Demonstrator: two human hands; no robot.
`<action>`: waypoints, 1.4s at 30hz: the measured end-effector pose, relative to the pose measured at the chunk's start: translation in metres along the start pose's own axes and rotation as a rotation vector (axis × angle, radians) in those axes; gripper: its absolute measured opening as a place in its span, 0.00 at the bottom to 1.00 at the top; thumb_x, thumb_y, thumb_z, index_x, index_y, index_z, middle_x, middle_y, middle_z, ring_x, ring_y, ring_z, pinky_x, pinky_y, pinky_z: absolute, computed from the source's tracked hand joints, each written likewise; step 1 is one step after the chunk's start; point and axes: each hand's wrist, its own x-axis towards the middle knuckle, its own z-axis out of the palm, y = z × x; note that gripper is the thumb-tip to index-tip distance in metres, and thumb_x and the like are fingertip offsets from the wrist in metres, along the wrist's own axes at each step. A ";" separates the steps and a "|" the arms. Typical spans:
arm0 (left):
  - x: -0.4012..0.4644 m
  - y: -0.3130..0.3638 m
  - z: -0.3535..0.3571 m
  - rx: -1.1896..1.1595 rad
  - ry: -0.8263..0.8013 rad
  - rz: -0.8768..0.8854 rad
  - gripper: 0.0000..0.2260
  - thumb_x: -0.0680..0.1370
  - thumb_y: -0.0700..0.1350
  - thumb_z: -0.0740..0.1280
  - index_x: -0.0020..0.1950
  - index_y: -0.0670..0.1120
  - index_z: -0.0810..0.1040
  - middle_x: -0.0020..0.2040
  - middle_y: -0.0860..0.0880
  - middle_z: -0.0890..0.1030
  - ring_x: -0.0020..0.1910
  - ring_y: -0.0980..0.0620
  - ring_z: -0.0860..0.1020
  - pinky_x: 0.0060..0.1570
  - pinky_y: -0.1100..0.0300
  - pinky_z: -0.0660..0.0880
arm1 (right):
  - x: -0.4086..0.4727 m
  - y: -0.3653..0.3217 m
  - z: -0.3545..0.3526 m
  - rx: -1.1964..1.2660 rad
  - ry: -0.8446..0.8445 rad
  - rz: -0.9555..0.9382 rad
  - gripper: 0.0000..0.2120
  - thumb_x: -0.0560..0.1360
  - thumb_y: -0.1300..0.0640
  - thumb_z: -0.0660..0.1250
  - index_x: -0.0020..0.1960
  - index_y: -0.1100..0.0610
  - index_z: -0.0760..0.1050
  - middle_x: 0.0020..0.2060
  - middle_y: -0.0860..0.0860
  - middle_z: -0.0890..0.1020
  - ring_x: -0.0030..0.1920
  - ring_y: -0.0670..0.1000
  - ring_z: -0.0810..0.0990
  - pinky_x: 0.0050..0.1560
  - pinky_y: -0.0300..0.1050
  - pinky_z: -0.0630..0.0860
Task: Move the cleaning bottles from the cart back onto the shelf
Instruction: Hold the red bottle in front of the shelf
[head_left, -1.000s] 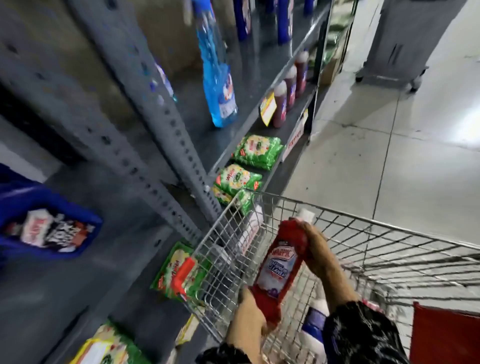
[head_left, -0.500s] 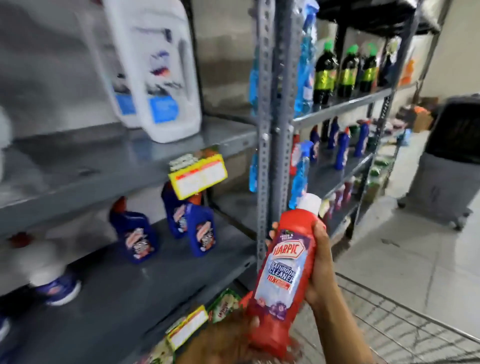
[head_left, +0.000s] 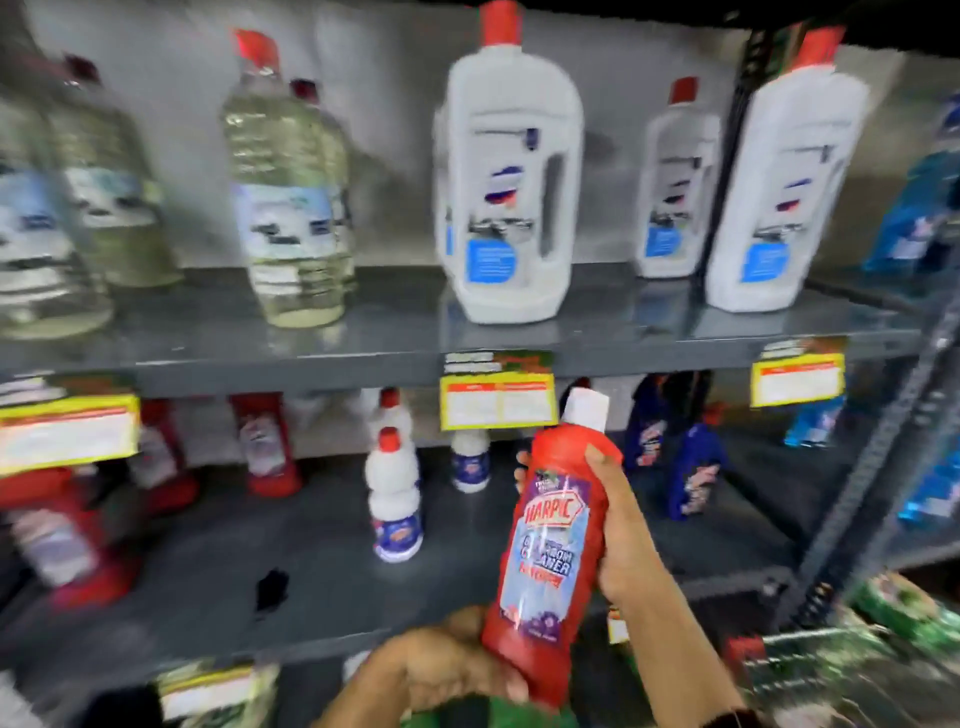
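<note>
A red Harpic bathroom cleaner bottle (head_left: 550, 540) with a white cap is held upright in front of the grey metal shelf (head_left: 322, 587). My right hand (head_left: 621, 535) wraps around its upper body from the right. My left hand (head_left: 447, 665) cups its base from below. Red bottles (head_left: 67, 540) stand at the left of that middle shelf. The wire cart (head_left: 810, 660) shows only as a corner at the lower right.
Small white bottles (head_left: 393, 499) with red caps and dark blue bottles (head_left: 693, 467) stand on the middle shelf. Large white jugs (head_left: 511, 187) and clear bottles (head_left: 288, 192) fill the upper shelf. Yellow price tags (head_left: 496, 405) hang on its edge. An upright post (head_left: 878, 467) stands at the right.
The view has swung from the cart up to face the shelf. Both hands have lifted the red bottle out of the cart and up to the middle shelf.
</note>
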 end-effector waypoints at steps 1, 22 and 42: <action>0.001 -0.015 -0.009 -0.124 0.036 0.029 0.29 0.64 0.31 0.75 0.64 0.45 0.76 0.55 0.46 0.85 0.55 0.50 0.82 0.52 0.55 0.79 | 0.008 0.012 0.011 -0.018 -0.031 0.012 0.35 0.56 0.40 0.73 0.55 0.62 0.80 0.44 0.60 0.85 0.40 0.57 0.84 0.45 0.53 0.81; -0.159 -0.059 -0.242 0.069 1.009 -0.022 0.27 0.61 0.27 0.76 0.59 0.37 0.78 0.55 0.39 0.83 0.53 0.46 0.81 0.54 0.56 0.79 | 0.164 0.187 0.258 -0.579 -0.320 -0.029 0.17 0.67 0.58 0.76 0.52 0.50 0.74 0.48 0.49 0.84 0.43 0.45 0.84 0.42 0.40 0.80; -0.108 -0.064 -0.234 -0.092 1.548 0.212 0.21 0.67 0.29 0.73 0.58 0.38 0.72 0.57 0.41 0.79 0.56 0.42 0.78 0.56 0.53 0.77 | 0.178 0.192 0.228 -0.582 -0.210 -0.164 0.26 0.68 0.61 0.75 0.63 0.57 0.70 0.59 0.54 0.81 0.57 0.50 0.80 0.62 0.53 0.76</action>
